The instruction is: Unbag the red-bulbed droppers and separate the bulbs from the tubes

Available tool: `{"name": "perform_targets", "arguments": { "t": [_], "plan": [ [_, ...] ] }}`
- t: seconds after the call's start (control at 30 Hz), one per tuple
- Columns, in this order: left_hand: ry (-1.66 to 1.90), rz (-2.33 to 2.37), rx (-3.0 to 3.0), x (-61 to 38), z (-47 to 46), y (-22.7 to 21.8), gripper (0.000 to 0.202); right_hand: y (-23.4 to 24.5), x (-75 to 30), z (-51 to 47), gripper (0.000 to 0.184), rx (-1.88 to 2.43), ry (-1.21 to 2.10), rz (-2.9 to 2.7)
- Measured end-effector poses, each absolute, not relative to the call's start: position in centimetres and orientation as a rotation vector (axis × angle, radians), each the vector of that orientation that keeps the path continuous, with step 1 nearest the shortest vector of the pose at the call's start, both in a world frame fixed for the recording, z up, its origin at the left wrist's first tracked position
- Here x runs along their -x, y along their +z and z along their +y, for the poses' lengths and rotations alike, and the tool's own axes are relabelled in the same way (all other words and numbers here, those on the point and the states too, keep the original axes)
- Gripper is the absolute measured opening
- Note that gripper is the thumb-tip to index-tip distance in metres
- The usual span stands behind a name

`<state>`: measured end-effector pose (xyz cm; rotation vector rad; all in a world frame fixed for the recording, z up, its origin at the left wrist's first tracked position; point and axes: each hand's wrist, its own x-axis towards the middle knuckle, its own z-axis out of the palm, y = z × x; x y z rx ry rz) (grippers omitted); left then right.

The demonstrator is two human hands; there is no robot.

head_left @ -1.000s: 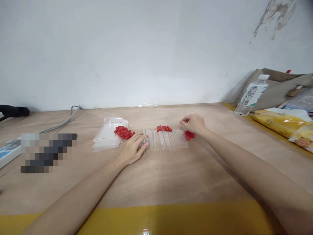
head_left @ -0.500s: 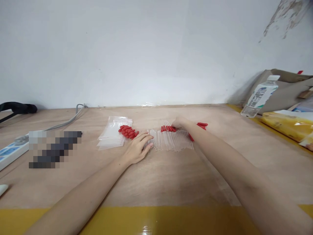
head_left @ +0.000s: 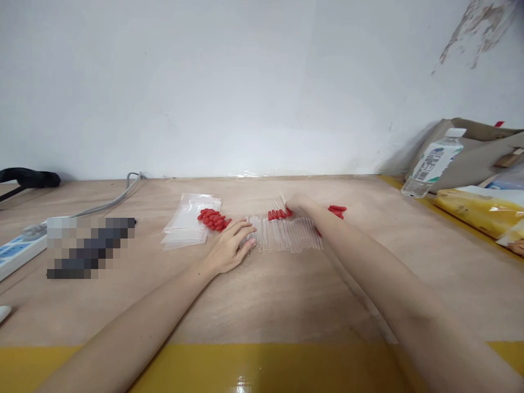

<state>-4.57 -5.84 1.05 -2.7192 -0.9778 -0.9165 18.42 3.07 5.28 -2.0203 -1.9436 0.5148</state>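
A row of thin clear tubes [head_left: 282, 234] lies side by side in the middle of the table. My left hand [head_left: 231, 245] rests over the row's left end, fingers spread and touching the tubes. Along the row's far edge are several droppers with red bulbs [head_left: 276, 214], their clear stems pointing away from me. My right hand [head_left: 301, 204] is closed in a pinch at the rightmost red-bulbed dropper [head_left: 289, 212]; its fingertips are partly hidden. Left of my left hand, a heap of red bulbs [head_left: 213, 219] lies partly on clear plastic bags [head_left: 186, 221].
More red bulbs [head_left: 338, 208] lie beyond my right forearm. A water bottle [head_left: 434, 164], a cardboard box [head_left: 475, 147] and a yellow packet [head_left: 475, 210] stand at right. A power strip [head_left: 24, 251] with a grey cable [head_left: 106, 206] and a blurred-out dark object [head_left: 90, 248] are at left.
My right hand has shifted very slightly, and one more red bulb shows at its fingertips. My left hand stays in place on the tubes.
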Motion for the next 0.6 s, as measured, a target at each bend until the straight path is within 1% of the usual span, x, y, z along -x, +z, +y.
{"name": "perform_targets", "arguments": {
  "t": [0.07,0.13,0.3,0.33,0.43,0.47,0.6],
  "plan": [
    [-0.904,-0.983,2.716,4.6,-5.8,1.1,0.024,5.9,-18.7,2.3,0.020,1.942,0.583,-1.866],
    [-0.891,-0.977,2.711,4.6,-5.8,1.1,0.024,6.5,-19.0,1.2,0.019,1.815,0.640,-1.800],
    [-1.004,-0.967,2.599,4.3,-6.2,1.5,0.025,6.9,-18.9,-2.9,0.033,1.517,0.742,-1.702],
    [-1.046,-0.957,2.579,4.0,-6.4,1.6,0.025,6.6,-18.8,-3.8,0.031,1.458,0.785,-1.693],
    [-1.138,-0.916,2.580,3.0,-7.2,1.8,0.022,5.2,-18.3,-6.6,0.016,1.154,1.063,-1.567],
    [-1.155,-0.908,2.595,2.6,-7.5,1.8,0.023,4.7,-18.0,-7.4,0.015,1.071,1.139,-1.520],
    [-1.201,-0.840,2.699,1.4,-8.2,1.3,0.029,2.9,-17.1,-9.8,0.028,0.902,1.355,-1.413]
  ]
}}
